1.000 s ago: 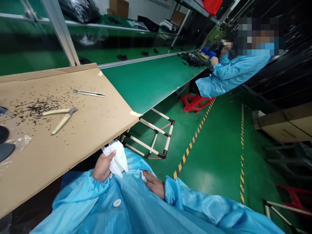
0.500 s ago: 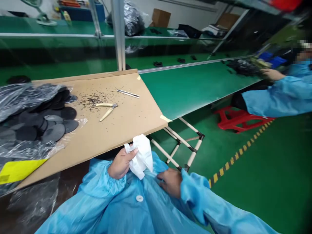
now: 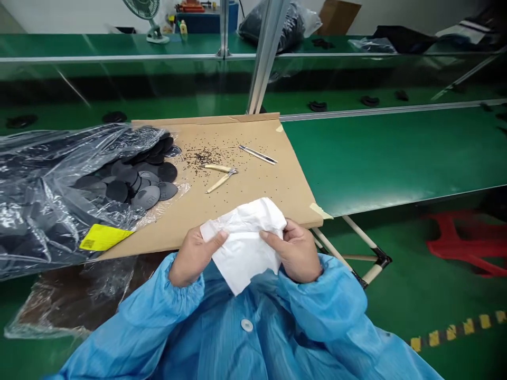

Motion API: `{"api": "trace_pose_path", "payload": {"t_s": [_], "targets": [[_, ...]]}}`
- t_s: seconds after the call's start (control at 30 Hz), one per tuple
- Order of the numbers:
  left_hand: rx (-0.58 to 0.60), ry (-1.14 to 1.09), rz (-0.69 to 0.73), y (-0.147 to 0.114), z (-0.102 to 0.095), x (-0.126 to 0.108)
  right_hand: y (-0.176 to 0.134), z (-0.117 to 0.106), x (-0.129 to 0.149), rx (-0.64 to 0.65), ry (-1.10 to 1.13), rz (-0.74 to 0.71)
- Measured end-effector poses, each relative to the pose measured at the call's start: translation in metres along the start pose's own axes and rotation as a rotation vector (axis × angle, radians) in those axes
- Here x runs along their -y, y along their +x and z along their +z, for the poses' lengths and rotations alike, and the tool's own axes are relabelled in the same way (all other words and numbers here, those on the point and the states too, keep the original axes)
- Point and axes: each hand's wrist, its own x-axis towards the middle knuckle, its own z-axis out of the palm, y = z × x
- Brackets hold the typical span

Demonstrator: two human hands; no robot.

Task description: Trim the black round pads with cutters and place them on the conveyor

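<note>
Tissue (image 3: 247, 256), spread crosswise, crease running left-right, corner pointing down

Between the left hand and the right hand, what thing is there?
In the head view, a creased white sheet fills the stretch from left hand to right hand, gripped by both.

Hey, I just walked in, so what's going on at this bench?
A person in a blue smock is holding a creased white tissue between the left hand and right hand, just off the bench edge. On the cardboard lie open cutters, a slim tool and scattered black bits. To the left, black discs spill from a clear plastic bag.
</note>
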Motion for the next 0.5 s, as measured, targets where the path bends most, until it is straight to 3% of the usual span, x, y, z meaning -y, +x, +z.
{"api": "trace_pose_path", "payload": {"t_s": [0.1,0.17,0.2,0.3,0.4,0.43,0.5], "targets": [[0.019,-0.054,-0.049,-0.002,0.002,0.004,-0.006,0.006,0.005,-0.063,-0.448,-0.523],[0.010,-0.141,-0.075,-0.003,0.006,0.005,-0.010,0.012,0.010,0.067,-0.617,-0.804],[0.012,-0.197,-0.078,-0.004,0.007,0.006,-0.012,0.014,0.012,0.142,-0.683,-0.876],[0.066,-0.303,-0.080,-0.008,0.009,0.002,-0.015,0.013,0.019,0.297,-0.830,-0.885],[0.004,-0.245,-0.081,-0.012,0.014,-0.007,-0.016,0.002,0.026,0.471,-0.655,-0.770],[-0.059,-0.223,-0.080,-0.015,0.017,-0.011,-0.016,-0.002,0.027,0.443,-0.521,-0.693],[-0.182,-0.208,-0.073,-0.023,0.026,-0.021,-0.014,-0.006,0.030,0.245,-0.213,-0.477]]}}
